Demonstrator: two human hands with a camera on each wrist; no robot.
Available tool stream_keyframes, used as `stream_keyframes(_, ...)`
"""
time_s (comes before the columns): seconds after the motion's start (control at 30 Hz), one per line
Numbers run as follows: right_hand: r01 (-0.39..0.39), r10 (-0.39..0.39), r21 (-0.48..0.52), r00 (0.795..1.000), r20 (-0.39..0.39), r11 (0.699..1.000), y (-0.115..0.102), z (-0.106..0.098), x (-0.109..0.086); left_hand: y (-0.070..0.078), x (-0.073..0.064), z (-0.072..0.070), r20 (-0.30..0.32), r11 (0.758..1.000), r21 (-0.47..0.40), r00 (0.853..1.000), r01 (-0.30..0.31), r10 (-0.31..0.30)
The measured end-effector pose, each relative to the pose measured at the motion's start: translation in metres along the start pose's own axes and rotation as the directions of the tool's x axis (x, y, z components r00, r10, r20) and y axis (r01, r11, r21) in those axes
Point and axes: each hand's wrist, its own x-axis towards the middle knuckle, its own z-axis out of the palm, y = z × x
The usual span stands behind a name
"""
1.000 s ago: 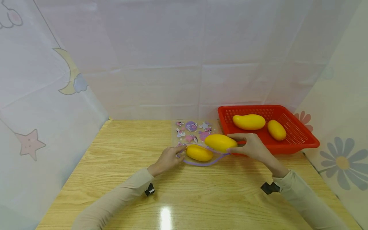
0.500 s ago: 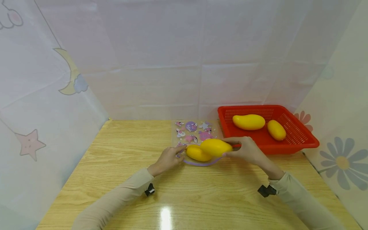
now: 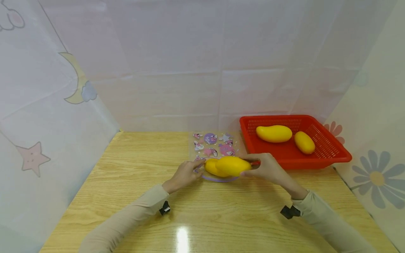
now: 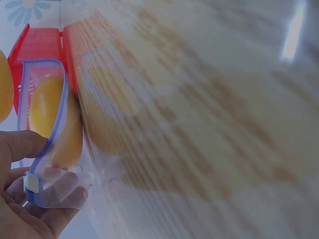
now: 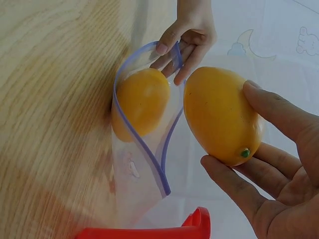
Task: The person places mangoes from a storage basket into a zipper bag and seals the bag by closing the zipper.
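As a mango [image 3: 233, 166] has been moved to the mouth of the bag [image 3: 210, 148], head view, insertion seems close. Left wrist: its rim [image 4: 65, 102] is pinched by the left hand [image 4: 20, 216]. Right wrist: the mango is gripped by the right hand [image 5: 291, 181].

Light wood-grain table [image 3: 142, 211], L-R grain, bright glare spot [image 3: 182, 239] low in head view. Directly on top: clear plastic bag [image 3: 210, 151] at back ctr, pink + purple prints, purple-edged mouth open twd near side; red plastic basket [image 3: 316, 164] at back R, slotted walls, just beside bag, contact unclear.
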Motion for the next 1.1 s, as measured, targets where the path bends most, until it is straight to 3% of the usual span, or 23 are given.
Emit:
stream_keyframes(0.63, -0.003, 0.003, 0.003, 0.999, 0.045, 1.000, 0.003, 0.016, 0.000, 0.001, 0.000, 0.000, 0.019, 1.000, 0.013, 1.000, 0.024, -0.025)
stream_keyframes(1.1, 0.048, -0.050, 0.024, 0.997, 0.059, 0.999, 0.006, 0.029, 0.003, 0.001, 0.000, 0.001, 0.007, 1.000, 0.023, 1.000, 0.004, -0.005)
